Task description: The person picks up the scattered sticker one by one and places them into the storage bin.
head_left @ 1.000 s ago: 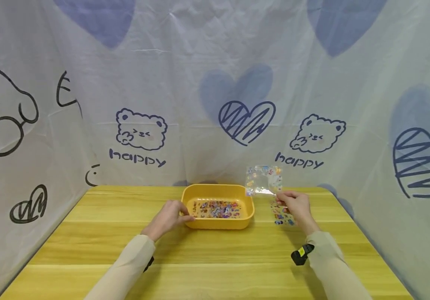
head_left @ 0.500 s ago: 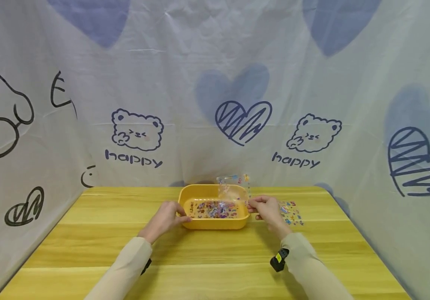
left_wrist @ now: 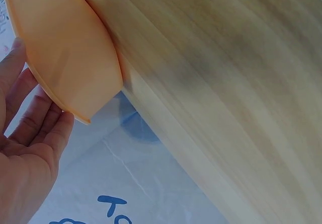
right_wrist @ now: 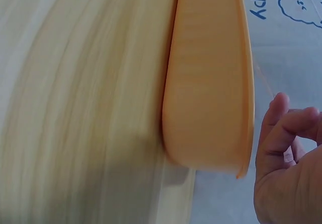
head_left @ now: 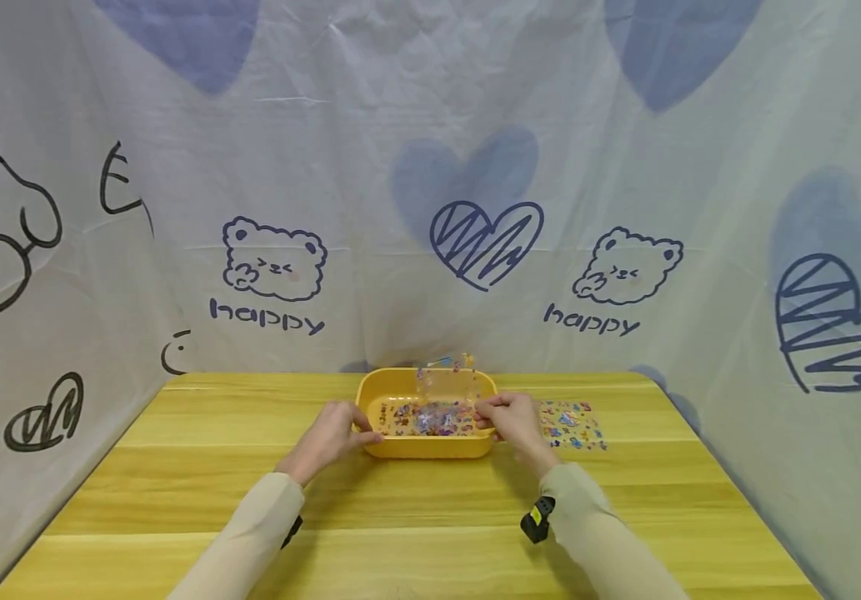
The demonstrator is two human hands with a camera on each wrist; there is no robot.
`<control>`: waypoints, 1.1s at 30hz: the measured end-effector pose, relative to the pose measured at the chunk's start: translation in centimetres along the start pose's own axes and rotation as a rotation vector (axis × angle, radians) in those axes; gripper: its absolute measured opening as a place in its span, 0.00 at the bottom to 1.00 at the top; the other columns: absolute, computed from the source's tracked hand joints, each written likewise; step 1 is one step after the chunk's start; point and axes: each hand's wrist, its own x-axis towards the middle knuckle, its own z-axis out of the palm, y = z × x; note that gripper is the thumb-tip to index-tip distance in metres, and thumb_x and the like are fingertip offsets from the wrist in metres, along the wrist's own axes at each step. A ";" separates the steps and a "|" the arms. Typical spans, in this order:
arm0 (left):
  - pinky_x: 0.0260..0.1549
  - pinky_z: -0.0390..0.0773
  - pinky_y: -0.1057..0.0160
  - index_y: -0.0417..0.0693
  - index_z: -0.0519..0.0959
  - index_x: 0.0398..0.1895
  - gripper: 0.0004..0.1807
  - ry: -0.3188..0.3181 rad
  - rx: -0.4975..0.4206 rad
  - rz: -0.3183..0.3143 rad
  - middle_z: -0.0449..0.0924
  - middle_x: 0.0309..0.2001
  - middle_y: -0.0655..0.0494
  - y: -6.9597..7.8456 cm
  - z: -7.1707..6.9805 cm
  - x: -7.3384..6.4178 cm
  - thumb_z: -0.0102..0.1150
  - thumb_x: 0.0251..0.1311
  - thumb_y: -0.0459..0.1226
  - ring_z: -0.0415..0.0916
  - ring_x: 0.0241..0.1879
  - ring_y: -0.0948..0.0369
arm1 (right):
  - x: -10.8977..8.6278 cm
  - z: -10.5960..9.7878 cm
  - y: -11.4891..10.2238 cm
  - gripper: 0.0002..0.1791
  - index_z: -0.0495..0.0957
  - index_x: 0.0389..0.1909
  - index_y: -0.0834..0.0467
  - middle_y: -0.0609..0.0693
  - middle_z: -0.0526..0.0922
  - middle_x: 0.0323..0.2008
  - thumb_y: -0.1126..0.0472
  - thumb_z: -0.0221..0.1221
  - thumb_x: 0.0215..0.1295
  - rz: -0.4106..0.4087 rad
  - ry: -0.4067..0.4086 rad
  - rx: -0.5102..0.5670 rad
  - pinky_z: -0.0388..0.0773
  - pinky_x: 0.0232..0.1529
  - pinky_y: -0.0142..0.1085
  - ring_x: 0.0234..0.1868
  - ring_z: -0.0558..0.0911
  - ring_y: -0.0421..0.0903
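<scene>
A yellow plastic basin (head_left: pixel 430 448) stands at the table's far side, with transparent sheets of small colourful stickers (head_left: pixel 407 417) lying in it. My left hand (head_left: pixel 328 437) holds the basin's left front corner, thumb and fingers at the rim; the left wrist view shows this hand (left_wrist: pixel 37 133) along the edge. My right hand (head_left: pixel 516 423) pinches one clear sticker sheet (head_left: pixel 448 379) by its lower right corner, tilted up above the basin. In the right wrist view that hand (right_wrist: pixel 292 153) is beside the basin's rim, and the sheet is barely visible.
Another clear sticker sheet (head_left: pixel 576 423) lies on the wooden table (head_left: pixel 415 525), right of the basin and partly behind the right hand. A white cloth (head_left: pixel 385 275) with hearts and bear drawings hangs just behind the table's back edge.
My right hand has moved left, carrying the clear sticker sheet from beside the basin to above it. The left hand stays at the basin's corner.
</scene>
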 end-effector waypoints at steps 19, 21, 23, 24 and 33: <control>0.23 0.75 0.68 0.49 0.87 0.24 0.05 -0.006 -0.005 0.014 0.87 0.29 0.56 -0.2 -0.2 -0.2 0.72 0.53 0.39 0.74 0.26 0.64 | 1.2 5.4 -2.0 0.11 0.87 0.31 0.65 0.61 0.86 0.29 0.59 0.64 0.62 0.026 -0.075 -0.184 0.68 0.17 0.30 0.22 0.78 0.46; 0.23 0.74 0.68 0.49 0.87 0.24 0.05 -0.005 -0.004 0.015 0.87 0.29 0.56 -0.2 -0.1 -0.2 0.72 0.53 0.40 0.74 0.25 0.65 | 1.2 5.7 -1.9 0.11 0.87 0.30 0.65 0.61 0.87 0.29 0.59 0.65 0.61 0.010 -0.075 -0.215 0.70 0.18 0.30 0.24 0.81 0.49; 0.22 0.74 0.68 0.49 0.87 0.24 0.06 -0.008 -0.004 0.011 0.87 0.29 0.56 -0.2 -0.1 -0.1 0.72 0.53 0.40 0.73 0.25 0.64 | 1.3 6.1 -1.9 0.11 0.87 0.31 0.65 0.60 0.87 0.30 0.59 0.66 0.62 0.000 -0.081 -0.245 0.74 0.21 0.31 0.28 0.85 0.53; 0.22 0.74 0.68 0.49 0.87 0.24 0.06 -0.008 -0.004 0.008 0.87 0.29 0.56 -0.2 -0.1 -0.1 0.72 0.53 0.40 0.73 0.25 0.64 | 1.3 6.2 -1.8 0.11 0.87 0.32 0.64 0.59 0.88 0.30 0.58 0.66 0.62 -0.007 -0.080 -0.267 0.76 0.22 0.31 0.29 0.86 0.54; 0.24 0.75 0.68 0.49 0.87 0.24 0.05 -0.005 -0.004 0.024 0.86 0.29 0.56 -0.3 -0.1 -0.1 0.72 0.52 0.40 0.74 0.27 0.64 | 1.1 6.8 -2.0 0.08 0.82 0.27 0.49 0.44 0.83 0.25 0.50 0.68 0.56 -0.082 0.004 -0.645 0.69 0.28 0.39 0.26 0.77 0.44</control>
